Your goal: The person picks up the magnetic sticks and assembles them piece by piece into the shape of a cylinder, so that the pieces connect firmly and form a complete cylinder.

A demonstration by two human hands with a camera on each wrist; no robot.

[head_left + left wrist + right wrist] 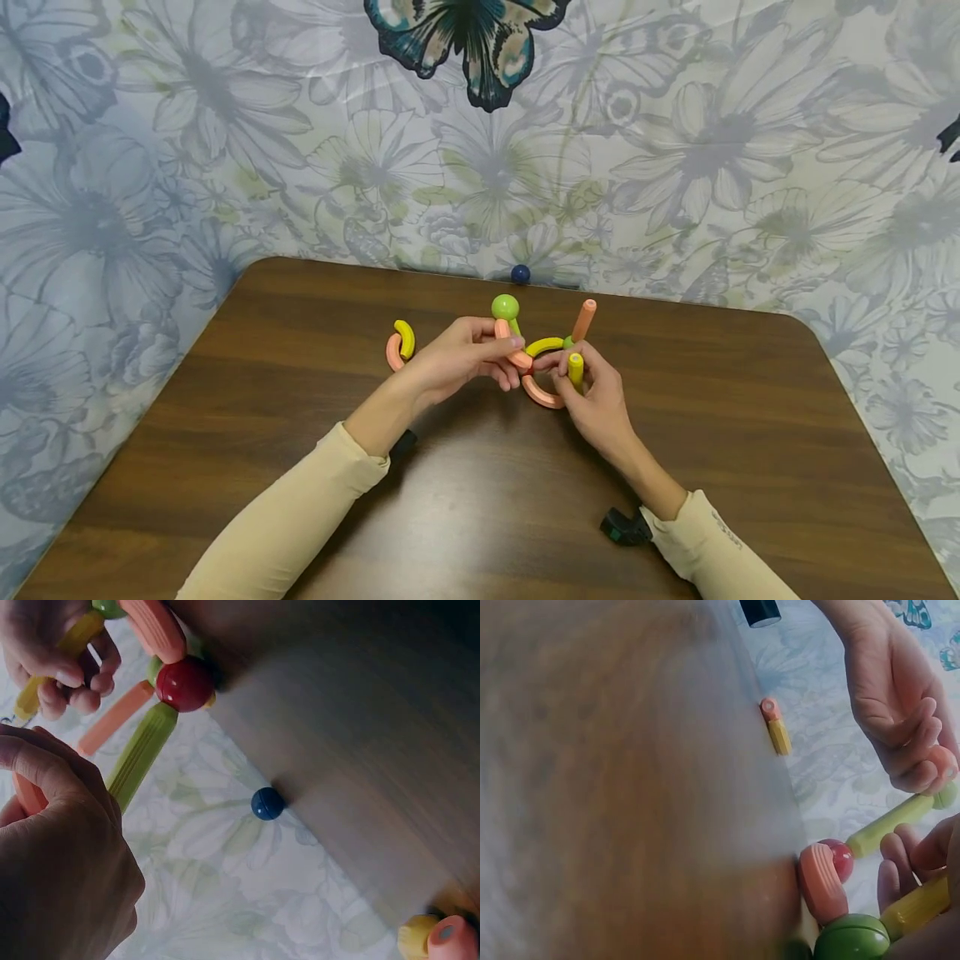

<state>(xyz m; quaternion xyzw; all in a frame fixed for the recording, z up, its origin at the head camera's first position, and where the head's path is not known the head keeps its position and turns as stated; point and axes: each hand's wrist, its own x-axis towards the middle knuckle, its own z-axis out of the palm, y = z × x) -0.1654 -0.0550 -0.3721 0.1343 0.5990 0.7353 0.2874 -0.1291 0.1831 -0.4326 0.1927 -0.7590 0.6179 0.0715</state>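
Brown wooden table (480,517) — floral cloth (150,150) behind

Head view above table (225,375); wrist views close, low; all share toy (536,354).

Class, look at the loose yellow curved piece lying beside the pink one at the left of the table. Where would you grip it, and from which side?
Pinch the yellow curved piece across its middle, coming from above and from its right. Its left side lies against the pink curved piece, so only the top and right side look free. The left hand is the nearer one, though it now holds part of the toy assembly.
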